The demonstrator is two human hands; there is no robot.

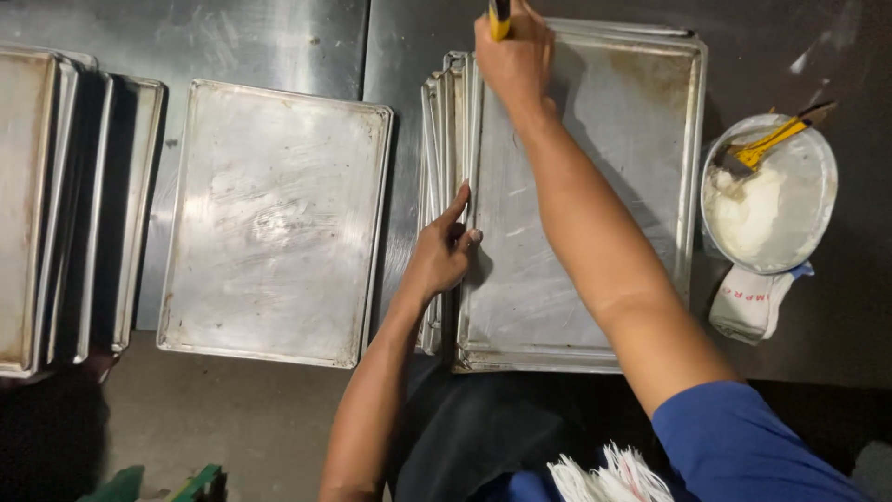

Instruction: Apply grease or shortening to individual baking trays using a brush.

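Note:
My right hand (513,58) reaches to the far left corner of the top metal baking tray (641,139) and grips a yellow-handled brush (499,17), whose bristles are hidden. That tray lies on a stack of similar trays (435,139). My left hand (442,249) rests on the stack's left edge, fingers pressed against the tray rims and holding nothing.
A single tray (274,218) lies flat to the left. More trays (65,204) stand stacked at the far left. A round bowl of white grease (769,195) with a second yellow brush (776,139) sits at the right, above a white cup (751,302).

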